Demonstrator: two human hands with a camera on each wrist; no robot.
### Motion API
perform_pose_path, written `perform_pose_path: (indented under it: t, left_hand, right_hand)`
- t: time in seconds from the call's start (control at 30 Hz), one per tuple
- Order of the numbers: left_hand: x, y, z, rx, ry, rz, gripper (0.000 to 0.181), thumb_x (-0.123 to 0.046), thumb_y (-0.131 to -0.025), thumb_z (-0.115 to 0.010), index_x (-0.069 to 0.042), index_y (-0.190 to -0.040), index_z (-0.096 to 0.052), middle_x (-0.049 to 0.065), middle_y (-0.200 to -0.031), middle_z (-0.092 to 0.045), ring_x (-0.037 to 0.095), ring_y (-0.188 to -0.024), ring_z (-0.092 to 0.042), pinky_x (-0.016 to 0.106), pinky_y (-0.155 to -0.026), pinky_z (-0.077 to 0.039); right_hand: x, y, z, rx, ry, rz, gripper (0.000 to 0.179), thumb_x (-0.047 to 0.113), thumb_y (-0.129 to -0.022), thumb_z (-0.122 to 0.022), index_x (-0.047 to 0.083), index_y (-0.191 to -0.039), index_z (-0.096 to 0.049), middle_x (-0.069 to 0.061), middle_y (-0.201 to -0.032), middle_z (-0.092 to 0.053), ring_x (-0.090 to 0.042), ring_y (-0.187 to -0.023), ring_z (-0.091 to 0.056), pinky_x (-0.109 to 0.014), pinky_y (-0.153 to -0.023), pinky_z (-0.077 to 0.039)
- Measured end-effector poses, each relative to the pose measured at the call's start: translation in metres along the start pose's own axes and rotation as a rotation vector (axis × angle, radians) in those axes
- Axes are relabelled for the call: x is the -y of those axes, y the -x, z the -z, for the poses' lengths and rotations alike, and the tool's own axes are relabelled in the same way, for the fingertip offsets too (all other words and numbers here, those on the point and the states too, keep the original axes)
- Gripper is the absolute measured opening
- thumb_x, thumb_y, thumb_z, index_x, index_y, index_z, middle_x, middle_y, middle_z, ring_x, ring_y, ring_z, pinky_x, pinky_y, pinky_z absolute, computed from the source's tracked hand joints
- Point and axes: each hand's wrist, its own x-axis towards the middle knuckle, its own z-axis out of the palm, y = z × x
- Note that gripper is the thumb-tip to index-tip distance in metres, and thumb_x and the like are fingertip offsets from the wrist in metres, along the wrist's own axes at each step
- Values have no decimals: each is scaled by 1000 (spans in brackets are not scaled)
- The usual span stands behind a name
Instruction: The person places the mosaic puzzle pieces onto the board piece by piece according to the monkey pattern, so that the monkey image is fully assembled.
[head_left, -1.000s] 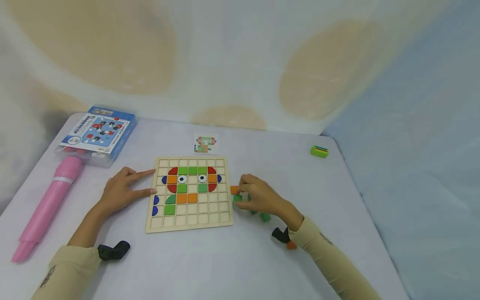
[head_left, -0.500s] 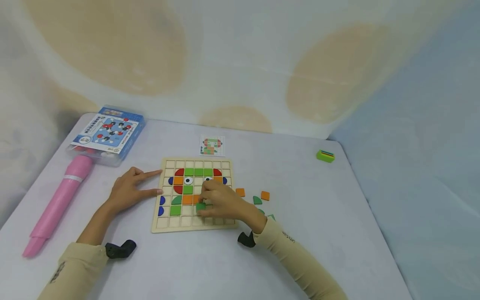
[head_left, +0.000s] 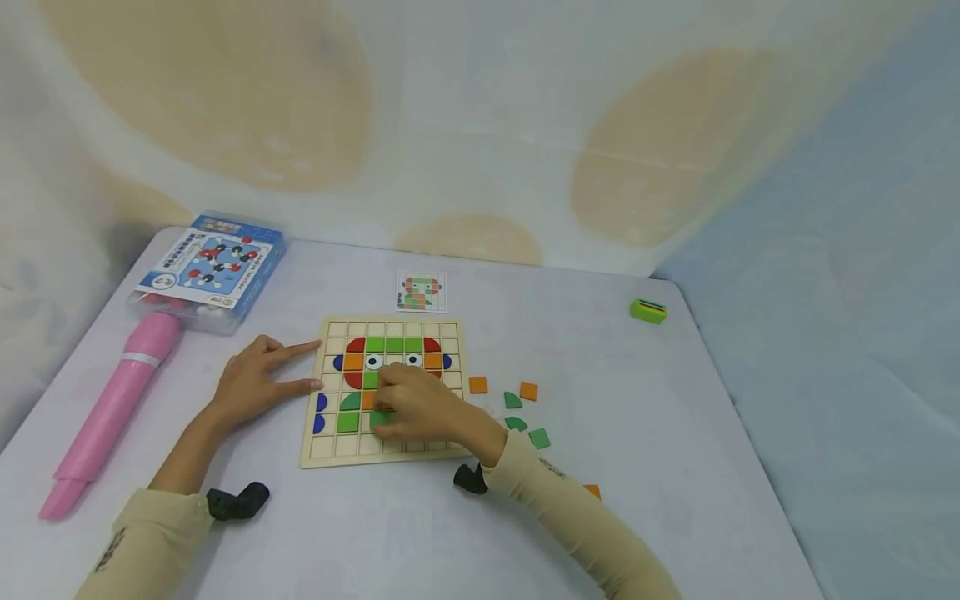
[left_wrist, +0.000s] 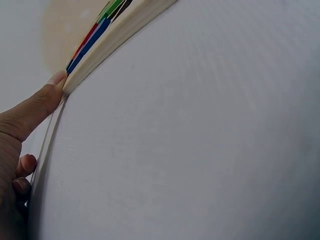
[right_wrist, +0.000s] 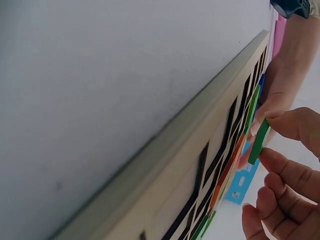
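Note:
My right hand is over the wooden grid board, pinching a green square tile between thumb and forefinger. In the head view the tile overlaps a cell right of a light green square tile, below the orange tiles. The other fingers of that hand are curled back, as the right wrist view shows. My left hand has its forefinger and thumb stretched out against the board's left edge; the thumb presses there in the left wrist view. Red, green, orange and blue tiles form a face with two eye tiles.
Right of the board lie loose orange tiles and green tiles. A pattern card is behind the board. At left are a boxed molecule set and a pink microphone-like stick; a small green block sits far right.
My right hand has taken a green tile from the loose ones and carried it left over the board, shifting about a cell further left in the last half second. The left hand stays put.

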Motion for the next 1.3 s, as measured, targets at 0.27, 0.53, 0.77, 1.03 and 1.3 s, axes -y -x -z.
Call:
perform_pose_path:
  t: [0.27,0.53,0.77,1.03,1.3]
  left_hand:
    - [1,-1,0,-22,11,-9,72,-57,-80,-76,-24,-142,-56,9,-99,-43,24,-88,-41,37,-72,-28]
    - [-5,-9,-2,-11,31,-21,72,-59,-80,-74,-27,-142,-56,10,-101,-44,24,-89,-42,38,-74,-30]
    - [-3,-6,-1,1,23,-1,73,-61,-80,-74,-26,-142,-56,11,-102,-45,24,-90,-42,38,-73,-30]
    - [-1,-2,0,6,21,5,73,-60,-81,-73,-25,-143,-55,11,-103,-45,25,-91,-43,38,-73,-31]
    - [-1,-1,0,0,-2,8,73,-59,-81,-74,-24,-142,-56,11,-101,-45,25,-90,-42,38,-73,-30]
  right_hand:
    - [5,-7,-5,22,53,7,25,39,-88,-71,17,-98,-76,4,-95,-54,-9,-89,-47,-19,-79,-38]
    - [3,-3,-6,7,44,-31,23,36,-87,-72,16,-98,-76,5,-94,-54,-9,-86,-47,-20,-79,-40]
    - [6,-5,-6,13,32,-19,24,35,-87,-73,14,-99,-76,4,-93,-53,-9,-85,-46,-21,-77,-37]
    - [9,-10,-10,42,59,-43,26,39,-89,-73,16,-101,-77,4,-94,-56,-9,-86,-47,-19,-76,-38]
    - [15,-11,-9,67,-10,-110,21,36,-91,-73,16,-97,-71,5,-90,-56,-8,-80,-47,-17,-74,-38]
